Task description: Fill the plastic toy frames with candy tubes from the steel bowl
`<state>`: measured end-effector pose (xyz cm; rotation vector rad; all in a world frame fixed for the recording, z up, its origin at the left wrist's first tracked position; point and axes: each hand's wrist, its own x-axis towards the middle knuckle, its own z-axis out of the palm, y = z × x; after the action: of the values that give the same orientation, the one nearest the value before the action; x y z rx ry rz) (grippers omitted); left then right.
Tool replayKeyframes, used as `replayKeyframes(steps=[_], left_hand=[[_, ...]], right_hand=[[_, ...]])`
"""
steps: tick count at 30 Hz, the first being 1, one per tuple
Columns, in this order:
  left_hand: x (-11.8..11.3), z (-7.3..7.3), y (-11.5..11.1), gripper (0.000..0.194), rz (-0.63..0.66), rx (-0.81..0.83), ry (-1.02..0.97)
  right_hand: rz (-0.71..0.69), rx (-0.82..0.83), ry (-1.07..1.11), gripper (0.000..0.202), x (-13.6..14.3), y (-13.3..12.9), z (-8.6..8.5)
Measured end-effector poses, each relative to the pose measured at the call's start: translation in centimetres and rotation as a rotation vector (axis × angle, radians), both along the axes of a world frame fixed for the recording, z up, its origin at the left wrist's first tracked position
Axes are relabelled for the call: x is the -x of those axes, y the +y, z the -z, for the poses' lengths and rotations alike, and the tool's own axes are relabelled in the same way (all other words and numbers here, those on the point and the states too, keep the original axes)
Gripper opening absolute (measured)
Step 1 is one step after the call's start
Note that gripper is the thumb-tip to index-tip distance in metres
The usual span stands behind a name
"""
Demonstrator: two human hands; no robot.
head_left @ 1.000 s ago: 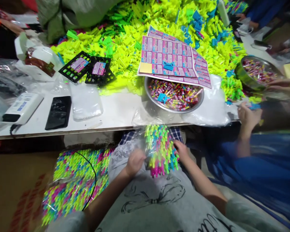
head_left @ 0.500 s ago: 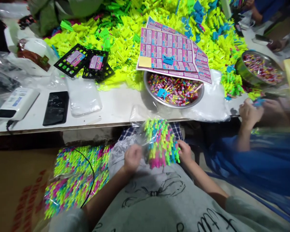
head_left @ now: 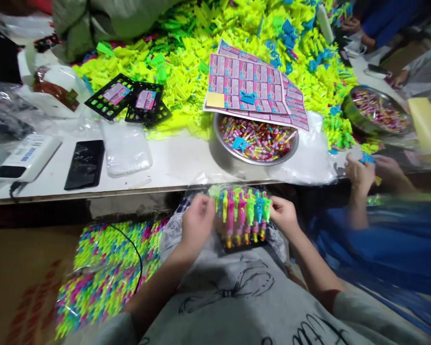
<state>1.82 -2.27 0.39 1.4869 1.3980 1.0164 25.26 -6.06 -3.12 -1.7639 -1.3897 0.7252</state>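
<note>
A pack of bright plastic candy toys [head_left: 241, 207] in a clear bag is tilted up over my lap. Its yellow, pink, green and blue pieces stand in rows, with candy-filled tubes below and a dark tray at the bottom. At the left edge, the fingers of my left hand [head_left: 197, 221] are closed on the clear bag. My right hand [head_left: 284, 216] pinches the opposite side, beside the green and blue pieces. The far side of the pack is hidden.
Beyond the table edge stands a metal bowl [head_left: 233, 154] of small candies, partly covered by printed label sheets [head_left: 249, 79]. A phone [head_left: 84, 164], flat plastic bags [head_left: 127, 151] and black trays [head_left: 109, 96] lie left. Filled packs [head_left: 104, 282] rest low left. A co-worker's hands [head_left: 361, 170] are at right.
The pack has tipped, so its side with the tubes and dark tray now faces me. My left hand has come up to its edge, and my right hand has risen slightly.
</note>
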Motion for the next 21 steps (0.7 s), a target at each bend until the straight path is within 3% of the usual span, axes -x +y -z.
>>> replayKeyframes(steps=[6,12,21], left_hand=[[0.5,1.9,0.4,0.021,0.090,0.089,0.095],[0.9,3.6,-0.5,0.019,0.085,0.120,0.085],[0.0,2.7,-0.3,0.018,0.105,0.076,0.069]], right_hand=[[-0.093,0.080,0.080,0.020,-0.4,1.3,3.5],[-0.020,0.081,0.220,0.007,-0.7,1.3,4.8],[0.112,0.082,0.536,0.021,0.9,1.8,6.3]])
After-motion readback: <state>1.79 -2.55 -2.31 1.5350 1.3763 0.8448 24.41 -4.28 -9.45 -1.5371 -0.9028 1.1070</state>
